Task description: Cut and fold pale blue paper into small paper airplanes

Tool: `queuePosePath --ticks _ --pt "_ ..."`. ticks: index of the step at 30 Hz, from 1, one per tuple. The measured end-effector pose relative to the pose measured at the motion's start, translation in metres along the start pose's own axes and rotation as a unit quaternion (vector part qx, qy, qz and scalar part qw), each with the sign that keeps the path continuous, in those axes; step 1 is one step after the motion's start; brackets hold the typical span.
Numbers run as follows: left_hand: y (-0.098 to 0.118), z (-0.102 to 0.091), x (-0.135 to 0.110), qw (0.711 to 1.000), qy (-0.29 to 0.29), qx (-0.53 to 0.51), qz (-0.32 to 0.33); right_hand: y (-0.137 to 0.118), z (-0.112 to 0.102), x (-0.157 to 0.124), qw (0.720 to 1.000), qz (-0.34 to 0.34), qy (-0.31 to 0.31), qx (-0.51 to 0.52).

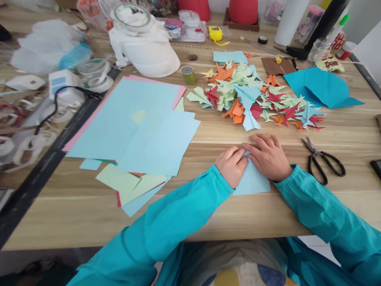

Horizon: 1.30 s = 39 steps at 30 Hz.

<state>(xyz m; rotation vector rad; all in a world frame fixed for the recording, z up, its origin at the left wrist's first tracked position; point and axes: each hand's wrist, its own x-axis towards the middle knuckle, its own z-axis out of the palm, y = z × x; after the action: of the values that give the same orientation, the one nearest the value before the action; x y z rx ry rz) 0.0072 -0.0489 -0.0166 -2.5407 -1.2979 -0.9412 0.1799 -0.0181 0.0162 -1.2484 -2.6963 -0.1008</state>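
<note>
A light blue sheet of paper (253, 183) lies on the table in front of me, its far end covered by both hands. My left hand (232, 165) is closed, fingers bunched together at the left side of the far end. Reaching over from the right, my right hand (269, 158) rests on the same paper with fingers spread and its thumb and index finger close to my left fingertips. The fold under the fingers is hidden. Just beyond lies a pile of small folded paper planes (241, 91) in green, orange, red and blue.
Black-handled scissors (321, 159) lie open to the right. Stacked coloured sheets (143, 131) and paper offcuts are on the left. Farther back are a small green-labelled jar (188, 75), a large blue folded paper (324, 87), a white cap (145, 47) and a yellow tape measure (216, 33).
</note>
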Motion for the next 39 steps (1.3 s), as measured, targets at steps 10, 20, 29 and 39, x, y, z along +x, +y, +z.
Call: queuePosePath --ticks 10,20,29,39 --pt "0.0009 0.0053 -0.0011 1.000 0.013 0.006 -0.011 -0.0003 -0.0002 0.0003 1.000 -0.001 0.004 0.000" --pt "-0.0006 0.0081 -0.0028 1.000 -0.010 0.000 -0.015 0.0005 0.0040 0.0008 0.999 0.012 0.019 0.027" --pt "-0.0008 0.0090 -0.0026 1.000 -0.011 0.004 -0.009 0.0030 0.0039 -0.0003 1.000 -0.007 0.016 0.013" --pt "-0.0014 0.0069 -0.0011 1.000 0.002 0.016 0.014 0.0024 0.0037 0.0009 1.000 -0.001 0.019 0.018"
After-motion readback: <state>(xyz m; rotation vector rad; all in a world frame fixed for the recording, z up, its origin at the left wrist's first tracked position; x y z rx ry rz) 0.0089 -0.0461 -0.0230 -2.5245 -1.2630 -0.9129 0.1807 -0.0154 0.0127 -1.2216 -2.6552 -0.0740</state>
